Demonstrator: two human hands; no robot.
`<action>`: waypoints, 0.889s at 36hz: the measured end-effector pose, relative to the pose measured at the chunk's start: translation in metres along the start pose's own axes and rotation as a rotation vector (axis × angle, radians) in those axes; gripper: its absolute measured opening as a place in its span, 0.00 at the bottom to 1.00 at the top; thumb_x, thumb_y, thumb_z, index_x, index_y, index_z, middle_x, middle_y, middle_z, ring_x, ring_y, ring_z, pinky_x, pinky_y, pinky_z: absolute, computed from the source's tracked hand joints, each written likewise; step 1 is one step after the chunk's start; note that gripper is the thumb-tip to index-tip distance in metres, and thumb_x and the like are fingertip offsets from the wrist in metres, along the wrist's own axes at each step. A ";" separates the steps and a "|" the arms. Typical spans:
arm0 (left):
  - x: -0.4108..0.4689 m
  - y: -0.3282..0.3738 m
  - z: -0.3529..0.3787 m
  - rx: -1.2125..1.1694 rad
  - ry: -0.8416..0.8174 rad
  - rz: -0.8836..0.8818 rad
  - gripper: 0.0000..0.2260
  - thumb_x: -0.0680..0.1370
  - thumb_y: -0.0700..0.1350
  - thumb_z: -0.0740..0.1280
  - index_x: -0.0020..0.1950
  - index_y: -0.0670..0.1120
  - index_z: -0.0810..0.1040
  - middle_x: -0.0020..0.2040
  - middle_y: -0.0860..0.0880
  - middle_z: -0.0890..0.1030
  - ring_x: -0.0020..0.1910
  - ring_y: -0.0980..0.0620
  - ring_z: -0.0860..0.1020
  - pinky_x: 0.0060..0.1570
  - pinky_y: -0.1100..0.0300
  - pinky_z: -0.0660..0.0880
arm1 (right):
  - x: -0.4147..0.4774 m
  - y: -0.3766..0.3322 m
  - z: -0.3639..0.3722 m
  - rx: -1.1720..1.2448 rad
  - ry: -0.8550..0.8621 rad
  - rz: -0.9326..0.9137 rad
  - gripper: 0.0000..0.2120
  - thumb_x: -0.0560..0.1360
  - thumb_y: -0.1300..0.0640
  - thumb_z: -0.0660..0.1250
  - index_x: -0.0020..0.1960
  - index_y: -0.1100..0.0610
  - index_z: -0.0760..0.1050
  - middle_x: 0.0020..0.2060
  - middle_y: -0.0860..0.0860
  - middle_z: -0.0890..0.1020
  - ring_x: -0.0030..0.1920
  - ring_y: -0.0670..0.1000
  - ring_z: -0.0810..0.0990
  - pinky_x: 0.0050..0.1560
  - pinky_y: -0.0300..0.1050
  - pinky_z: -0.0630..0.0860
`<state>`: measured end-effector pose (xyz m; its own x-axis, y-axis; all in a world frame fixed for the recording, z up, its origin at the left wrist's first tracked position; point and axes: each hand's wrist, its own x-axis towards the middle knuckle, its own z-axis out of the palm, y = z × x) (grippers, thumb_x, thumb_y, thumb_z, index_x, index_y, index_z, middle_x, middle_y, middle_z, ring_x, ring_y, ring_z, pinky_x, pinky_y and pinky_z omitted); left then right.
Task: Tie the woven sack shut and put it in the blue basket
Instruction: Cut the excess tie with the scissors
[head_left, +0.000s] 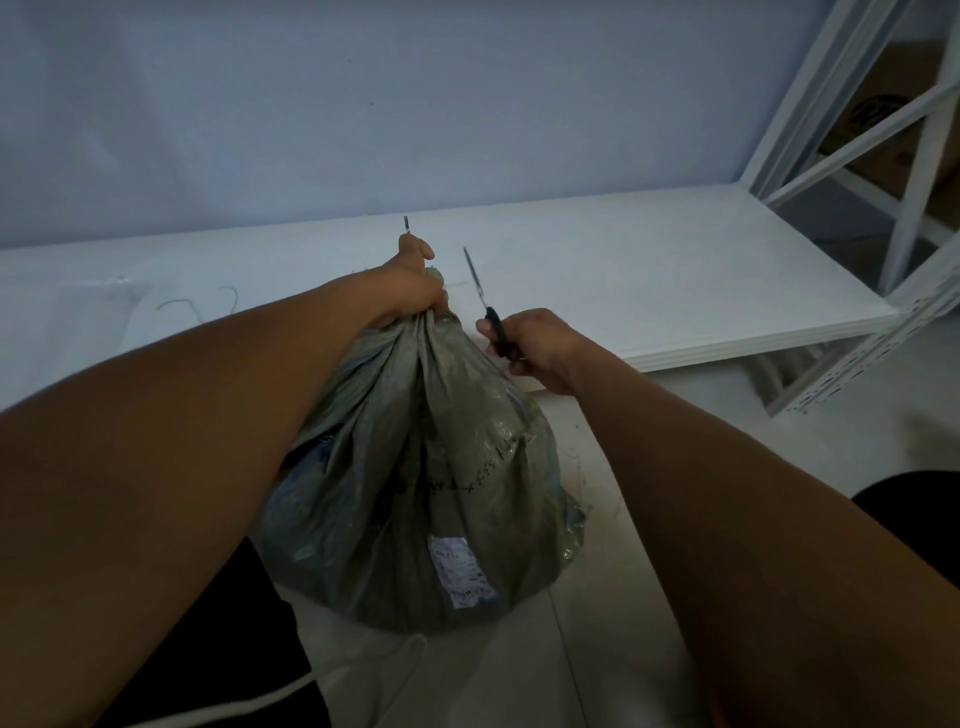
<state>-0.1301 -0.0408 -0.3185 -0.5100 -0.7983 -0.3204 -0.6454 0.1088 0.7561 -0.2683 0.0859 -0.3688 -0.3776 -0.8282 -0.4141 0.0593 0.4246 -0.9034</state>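
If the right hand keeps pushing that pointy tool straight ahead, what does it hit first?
Probably nothing soon: the right hand aims its tool past the sack neck, over the white board, toward the wall. Depth is unclear.

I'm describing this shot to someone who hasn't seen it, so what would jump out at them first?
First, the grey-green woven sack bulging in the centre, its gathered neck clenched in the left hand. Next, the right hand beside the neck, gripping a thin metal tool with a dark handle that points up and away. Behind them lies a white board, with a white metal shelf frame at the right edge.
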 end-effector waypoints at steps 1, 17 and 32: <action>-0.001 0.000 0.000 -0.003 0.003 -0.003 0.30 0.71 0.32 0.71 0.62 0.50 0.59 0.49 0.45 0.70 0.43 0.51 0.71 0.34 0.58 0.70 | 0.000 -0.001 -0.001 0.025 0.011 -0.006 0.16 0.75 0.52 0.74 0.55 0.64 0.83 0.37 0.54 0.82 0.40 0.52 0.74 0.33 0.42 0.71; 0.005 -0.003 0.002 -0.098 0.034 -0.009 0.30 0.72 0.32 0.70 0.63 0.51 0.57 0.49 0.45 0.69 0.42 0.50 0.71 0.35 0.57 0.73 | -0.006 0.003 0.023 -0.051 -0.198 0.056 0.25 0.71 0.34 0.72 0.52 0.56 0.78 0.39 0.52 0.77 0.32 0.47 0.68 0.25 0.39 0.64; 0.002 -0.006 -0.006 0.000 -0.119 -0.038 0.32 0.71 0.32 0.67 0.64 0.54 0.54 0.53 0.42 0.70 0.48 0.46 0.72 0.34 0.55 0.72 | -0.008 -0.008 0.033 -0.201 -0.157 0.006 0.28 0.73 0.32 0.68 0.57 0.56 0.79 0.47 0.53 0.81 0.43 0.53 0.76 0.45 0.49 0.71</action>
<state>-0.1239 -0.0470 -0.3201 -0.5492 -0.7256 -0.4145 -0.6656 0.0800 0.7420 -0.2356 0.0769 -0.3616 -0.2284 -0.8655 -0.4458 -0.1302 0.4809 -0.8670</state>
